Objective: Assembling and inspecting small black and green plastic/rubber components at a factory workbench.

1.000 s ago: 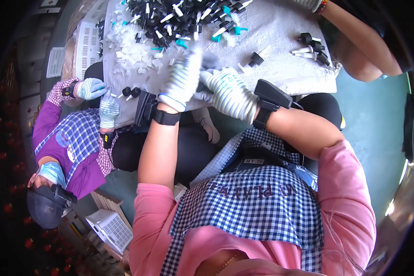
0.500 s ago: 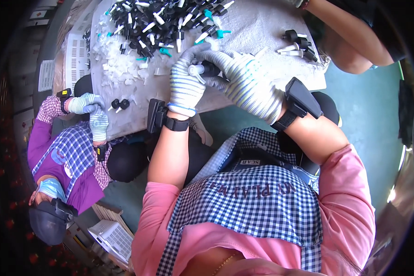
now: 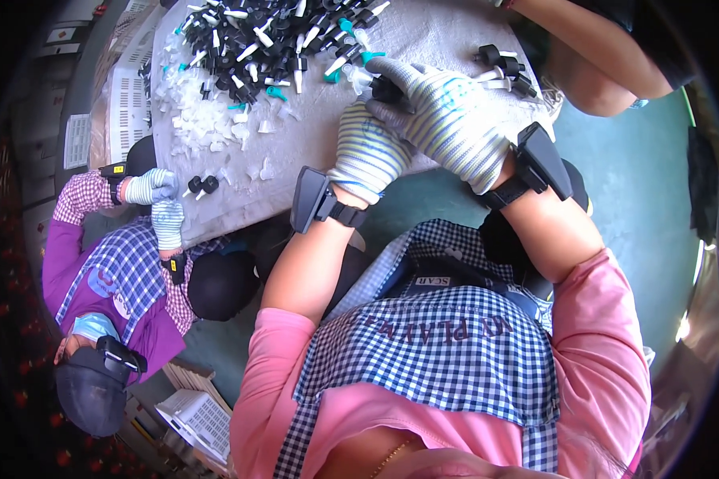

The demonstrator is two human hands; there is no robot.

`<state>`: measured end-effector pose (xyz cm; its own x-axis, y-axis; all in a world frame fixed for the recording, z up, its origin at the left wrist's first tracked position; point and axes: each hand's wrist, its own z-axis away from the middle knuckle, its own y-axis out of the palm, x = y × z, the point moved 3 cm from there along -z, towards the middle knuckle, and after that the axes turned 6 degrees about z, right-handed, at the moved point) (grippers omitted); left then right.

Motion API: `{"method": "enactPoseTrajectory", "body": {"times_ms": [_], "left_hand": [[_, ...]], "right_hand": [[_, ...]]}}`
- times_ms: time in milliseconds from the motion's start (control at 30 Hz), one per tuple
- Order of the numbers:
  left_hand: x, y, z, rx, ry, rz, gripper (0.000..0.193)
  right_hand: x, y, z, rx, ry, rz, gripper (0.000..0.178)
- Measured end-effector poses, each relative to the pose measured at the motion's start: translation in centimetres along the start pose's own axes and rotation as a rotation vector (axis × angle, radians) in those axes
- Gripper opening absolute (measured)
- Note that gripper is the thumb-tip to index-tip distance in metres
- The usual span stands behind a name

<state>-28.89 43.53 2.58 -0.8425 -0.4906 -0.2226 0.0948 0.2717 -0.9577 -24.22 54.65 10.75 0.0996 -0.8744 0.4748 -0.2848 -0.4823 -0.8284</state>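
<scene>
My right hand [image 3: 455, 120], in a striped knit glove, is closed on a black pump head [image 3: 386, 89] above the near part of the table. My left hand [image 3: 371, 156], gloved alike, is pressed close against it from below and left. Its fingers curl in under the right hand, and what they grip is hidden. A clear plastic piece [image 3: 358, 80] shows just left of the black part; whether it is joined to it I cannot tell. Beyond my hands lies a heap of black pump heads [image 3: 252, 40] with white stems and some teal ones.
Translucent plastic pieces [image 3: 196, 120] lie in a pile left of the heap. Several black pump heads [image 3: 507, 68] sit at the table's right. Another person [image 3: 120, 239] works at the left, two black pump heads [image 3: 202, 186] nearby. A bare arm [image 3: 591, 44] reaches in at upper right.
My left hand has moved right and slightly down, turning in under my right hand. The white nozzle once seen between my hands is now out of sight. The right hand has shifted slightly.
</scene>
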Motion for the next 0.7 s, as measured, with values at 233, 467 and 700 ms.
{"method": "enactPoseTrajectory", "body": {"times_ms": [233,467,700], "left_hand": [[0.6,-1.0,0.3,-0.184,-0.010,0.285,0.027],[2.0,-6.3,1.8,-0.165,-0.295,0.642,0.027],[3.5,-7.5,3.7,-0.283,-0.473,0.874,0.024]], "right_hand": [[-1.2,0.3,-0.4,-0.016,0.059,-0.114,0.039],[-3.5,0.4,-0.8,0.023,0.134,-0.358,0.035],[-0.6,4.2,0.5,0.233,0.075,-0.746,0.032]]}}
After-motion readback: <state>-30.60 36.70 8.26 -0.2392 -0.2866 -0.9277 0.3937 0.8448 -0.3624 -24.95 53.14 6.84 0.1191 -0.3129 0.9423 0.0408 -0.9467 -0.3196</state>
